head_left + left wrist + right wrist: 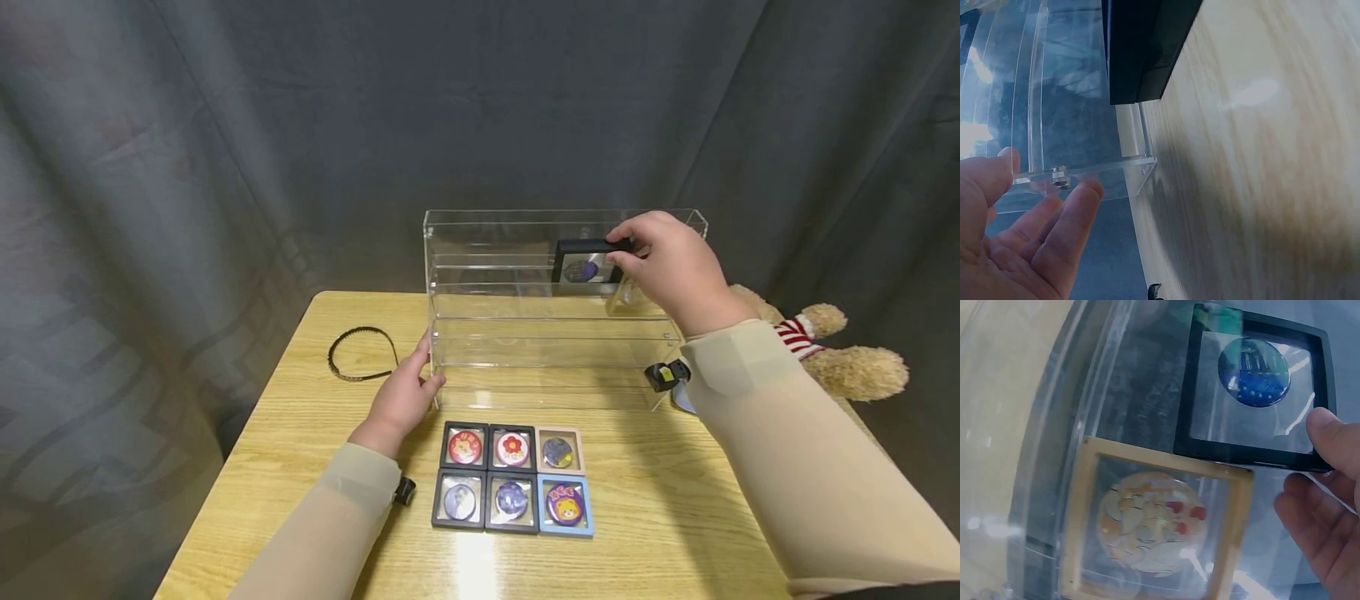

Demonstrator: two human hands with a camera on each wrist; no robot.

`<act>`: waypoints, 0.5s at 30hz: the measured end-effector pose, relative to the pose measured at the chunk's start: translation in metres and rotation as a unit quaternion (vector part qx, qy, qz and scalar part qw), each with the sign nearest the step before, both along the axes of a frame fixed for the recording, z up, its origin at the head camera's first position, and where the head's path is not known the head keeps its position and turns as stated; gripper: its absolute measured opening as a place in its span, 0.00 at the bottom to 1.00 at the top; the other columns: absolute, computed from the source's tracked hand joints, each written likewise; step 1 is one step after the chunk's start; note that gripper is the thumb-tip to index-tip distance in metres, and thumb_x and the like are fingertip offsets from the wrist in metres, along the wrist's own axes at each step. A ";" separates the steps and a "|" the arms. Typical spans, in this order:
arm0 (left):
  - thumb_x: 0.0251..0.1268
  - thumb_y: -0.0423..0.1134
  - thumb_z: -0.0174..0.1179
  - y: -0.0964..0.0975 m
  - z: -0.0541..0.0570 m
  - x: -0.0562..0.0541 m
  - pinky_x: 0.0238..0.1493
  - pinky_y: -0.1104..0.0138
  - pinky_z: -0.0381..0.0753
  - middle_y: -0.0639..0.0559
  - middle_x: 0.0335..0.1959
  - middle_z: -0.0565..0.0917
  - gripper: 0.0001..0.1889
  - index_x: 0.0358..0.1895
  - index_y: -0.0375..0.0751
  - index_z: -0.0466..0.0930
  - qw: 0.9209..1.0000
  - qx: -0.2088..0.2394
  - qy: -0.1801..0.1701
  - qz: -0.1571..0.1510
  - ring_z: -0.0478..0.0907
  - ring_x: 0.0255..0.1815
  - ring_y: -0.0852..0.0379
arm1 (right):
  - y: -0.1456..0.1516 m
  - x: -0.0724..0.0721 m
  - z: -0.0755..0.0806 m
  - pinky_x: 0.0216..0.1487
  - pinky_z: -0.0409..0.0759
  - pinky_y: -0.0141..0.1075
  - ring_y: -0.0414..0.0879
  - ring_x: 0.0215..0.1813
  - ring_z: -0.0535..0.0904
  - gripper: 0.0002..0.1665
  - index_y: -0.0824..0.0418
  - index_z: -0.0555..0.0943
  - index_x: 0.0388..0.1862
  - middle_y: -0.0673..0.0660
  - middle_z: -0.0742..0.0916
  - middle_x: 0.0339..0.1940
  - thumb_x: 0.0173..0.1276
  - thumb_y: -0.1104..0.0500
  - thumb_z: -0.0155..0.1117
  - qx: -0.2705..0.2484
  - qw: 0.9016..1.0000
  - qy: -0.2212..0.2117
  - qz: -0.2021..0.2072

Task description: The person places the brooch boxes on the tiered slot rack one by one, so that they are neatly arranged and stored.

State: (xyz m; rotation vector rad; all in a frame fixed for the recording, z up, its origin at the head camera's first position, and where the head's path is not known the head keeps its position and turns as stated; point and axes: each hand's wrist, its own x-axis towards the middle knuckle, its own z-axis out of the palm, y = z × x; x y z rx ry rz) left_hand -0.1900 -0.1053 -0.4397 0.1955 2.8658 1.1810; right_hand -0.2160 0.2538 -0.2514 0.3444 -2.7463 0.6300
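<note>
My right hand (671, 267) pinches a corner of a black square display frame (1254, 428) between thumb and fingers. Inside its window is a round blue-green badge (1254, 374). The frame is upright at an upper tier of a clear acrylic display rack (510, 218). Beside and partly below it, a gold-coloured frame (1079, 519) with a cartoon badge stands in the rack, mostly behind my right hand in the head view. My left hand (405, 396) grips the rack's left side panel, thumb on one face and fingers on the other (1063, 247).
In front of the rack lie several framed badges in two rows: black frames (489, 502), a pink one (577, 442) and a blue one (589, 517). A black headband (333, 354) lies left on the wooden table (285, 467). A teddy bear (855, 372) is at right, grey curtain behind.
</note>
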 end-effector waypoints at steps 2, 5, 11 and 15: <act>0.72 0.45 0.60 0.000 0.000 0.000 0.56 0.42 0.76 0.49 0.72 0.68 0.46 0.74 0.86 0.34 1.000 0.002 -0.002 0.000 0.79 0.54 0.40 | 0.000 -0.001 -0.003 0.49 0.76 0.53 0.54 0.49 0.77 0.15 0.58 0.84 0.54 0.58 0.81 0.54 0.72 0.55 0.66 0.006 1.000 -0.004 -0.002; 0.72 0.45 0.60 0.000 0.000 0.000 0.56 0.41 0.75 0.49 0.72 0.69 0.46 0.74 0.86 0.34 1.000 0.005 0.000 -0.002 0.78 0.55 0.40 | 0.002 -0.002 -0.007 0.52 0.75 0.55 0.56 0.52 0.76 0.17 0.57 0.84 0.56 0.59 0.82 0.55 0.71 0.55 0.67 0.017 1.000 -0.012 -0.003; 0.72 0.45 0.60 0.000 -0.002 0.000 0.56 0.41 0.75 0.48 0.71 0.70 0.45 0.74 0.86 0.35 1.000 0.007 0.005 -0.003 0.78 0.55 0.39 | 0.006 -0.005 -0.015 0.60 0.70 0.55 0.58 0.57 0.73 0.19 0.58 0.84 0.58 0.60 0.84 0.53 0.68 0.57 0.69 0.053 0.998 -0.017 0.012; 0.72 0.45 0.60 0.001 -0.003 0.000 0.57 0.41 0.74 0.48 0.71 0.69 0.45 0.74 0.86 0.35 1.000 0.009 0.005 -0.001 0.77 0.56 0.39 | 0.008 -0.006 -0.020 0.62 0.66 0.56 0.58 0.57 0.73 0.19 0.58 0.86 0.56 0.60 0.86 0.51 0.67 0.58 0.71 0.068 0.997 -0.007 0.023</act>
